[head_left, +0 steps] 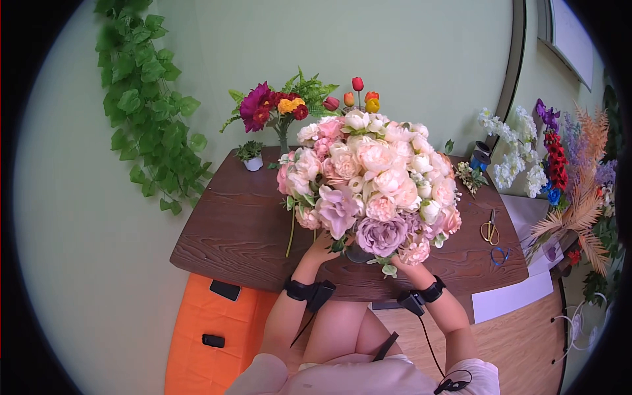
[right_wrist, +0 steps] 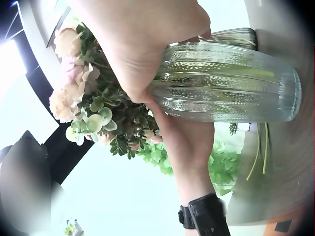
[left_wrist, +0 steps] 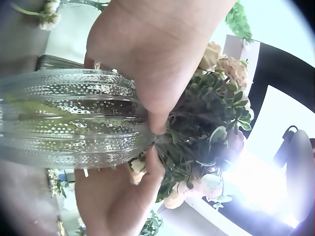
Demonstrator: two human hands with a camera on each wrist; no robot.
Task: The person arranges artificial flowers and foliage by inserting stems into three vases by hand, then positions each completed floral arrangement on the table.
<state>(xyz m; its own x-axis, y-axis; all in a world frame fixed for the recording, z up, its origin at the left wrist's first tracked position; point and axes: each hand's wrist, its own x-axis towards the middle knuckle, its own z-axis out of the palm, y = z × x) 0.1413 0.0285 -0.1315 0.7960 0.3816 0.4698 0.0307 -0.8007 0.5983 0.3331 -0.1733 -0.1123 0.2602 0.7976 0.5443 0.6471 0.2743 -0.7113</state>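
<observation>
A large bouquet of pink, white and lilac flowers (head_left: 378, 174) fills a ribbed clear glass vase (head_left: 359, 254) at the table's front. My left hand (head_left: 320, 250) and right hand (head_left: 407, 264) grip the vase from both sides, just under the blooms. In the left wrist view, the thumbs of my left hand (left_wrist: 147, 54) and right hand (left_wrist: 123, 201) meet at the neck of the vase (left_wrist: 74, 120), below green leaves (left_wrist: 211, 108). Green stems show through the glass of the vase (right_wrist: 231, 83) in the right wrist view. Whether its base touches the table is unclear.
Behind the bouquet stand a vase of dark red and yellow flowers (head_left: 280, 108) and some tulips (head_left: 357, 84). A small potted plant (head_left: 251, 155) is at the back left. Scissors (head_left: 490, 230) and a blue loop (head_left: 500, 256) lie right. Loose stems (head_left: 291, 234) lie left.
</observation>
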